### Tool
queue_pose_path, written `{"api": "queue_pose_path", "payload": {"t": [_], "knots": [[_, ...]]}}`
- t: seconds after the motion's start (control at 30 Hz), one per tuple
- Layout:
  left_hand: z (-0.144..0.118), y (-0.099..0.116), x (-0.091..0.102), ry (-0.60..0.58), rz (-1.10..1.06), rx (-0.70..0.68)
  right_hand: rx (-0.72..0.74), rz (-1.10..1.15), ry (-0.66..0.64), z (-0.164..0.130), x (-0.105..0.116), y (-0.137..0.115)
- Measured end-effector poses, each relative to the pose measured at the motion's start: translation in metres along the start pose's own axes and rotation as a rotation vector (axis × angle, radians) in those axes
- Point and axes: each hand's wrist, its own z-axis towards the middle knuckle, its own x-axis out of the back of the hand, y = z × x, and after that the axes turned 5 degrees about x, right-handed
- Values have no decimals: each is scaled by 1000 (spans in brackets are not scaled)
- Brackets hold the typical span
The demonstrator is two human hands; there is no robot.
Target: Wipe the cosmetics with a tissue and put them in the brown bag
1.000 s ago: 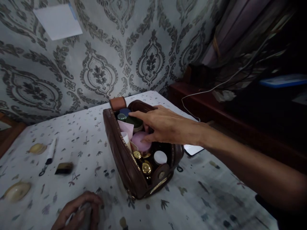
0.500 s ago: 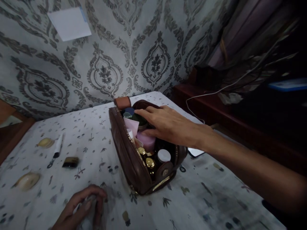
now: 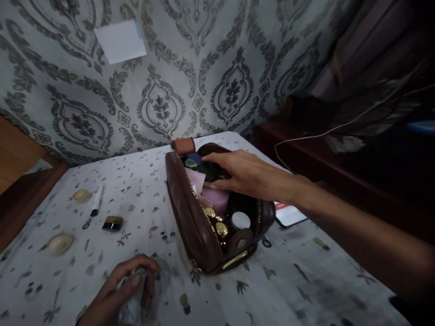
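Note:
An open brown leather pouch (image 3: 195,226) lies on the patterned tablecloth, packed with small jars. My right hand (image 3: 243,174) reaches into it, thumb and fingers closed around a dark green lidded jar (image 3: 209,172). Beneath that jar sit a pink jar (image 3: 219,199), gold-capped bottles (image 3: 220,228) and a white-capped one (image 3: 240,220). My left hand (image 3: 124,290) rests at the near edge of the table, fingers curled over a crumpled pale cloth (image 3: 131,308).
On the table's left lie a small dark box (image 3: 113,222), a pen-like stick (image 3: 95,207) and two pale shell-like pieces (image 3: 59,243). A phone (image 3: 290,215) lies right of the pouch. A dark wooden ledge (image 3: 326,167) with a white cable runs along the right.
My right hand has slid toward the pouch's far end and closed on the green jar. The view has shifted rightward; the left hand stays on the cloth.

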Motion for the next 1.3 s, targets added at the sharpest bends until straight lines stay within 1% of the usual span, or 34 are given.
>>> {"api": "queue_pose_path", "payload": {"t": [0.1, 0.17, 0.27, 0.33, 0.43, 0.53, 0.6, 0.67, 0.7, 0.73, 0.77, 0.8, 0.87, 0.93, 1.0, 1.03, 1.07, 1.13, 1.2, 1.3], "knots": [[1, 0, 0, 26, -24, 17, 32, 40, 8, -1, 0, 6], [0, 2, 0, 73, -57, 40, 45, 71, 16, -1, 0, 8], [-4, 9, 4, 220, -131, 72, 28, 80, 14, -4, 3, 8], [-7, 17, 9, 297, -151, 67, 9, 80, 10, -6, 4, 6], [-8, 30, 23, 398, -85, 13, 39, 80, 54, -10, 0, 7], [-7, 43, 46, 585, 90, -102, 116, 57, 178, -15, -7, 12], [-5, 49, 69, 694, 213, -175, 147, 51, 240, -20, -9, 14], [-3, 54, 98, 832, 335, -224, 156, 66, 279, -25, -8, 14], [-2, 56, 112, 887, 449, -235, 162, 78, 301, -28, -7, 13], [0, 57, 125, 910, 571, -224, 168, 85, 334, -32, -6, 11], [2, 59, 136, 945, 682, -203, 177, 87, 372, -36, -5, 8], [5, 60, 144, 967, 799, -154, 184, 87, 416, -41, -4, 4], [13, 63, 153, 971, 1054, -9, 183, 83, 521, -51, -3, -7], [24, 66, 153, 921, 1280, 188, 187, 87, 634, -62, -4, -22], [35, 68, 149, 864, 1400, 348, 228, 104, 719, -72, -7, -41], [40, 68, 146, 846, 1422, 400, 268, 118, 734, -76, -10, -51], [45, 68, 144, 836, 1428, 433, 303, 145, 730, -80, -13, -62], [54, 65, 141, 828, 1436, 483, 426, 208, 712, -83, -23, -81], [60, 60, 138, 821, 1449, 515, 528, 327, 662, -82, -38, -98], [64, 55, 134, 822, 1456, 521, 547, 489, 532, -76, -64, -119]]}}
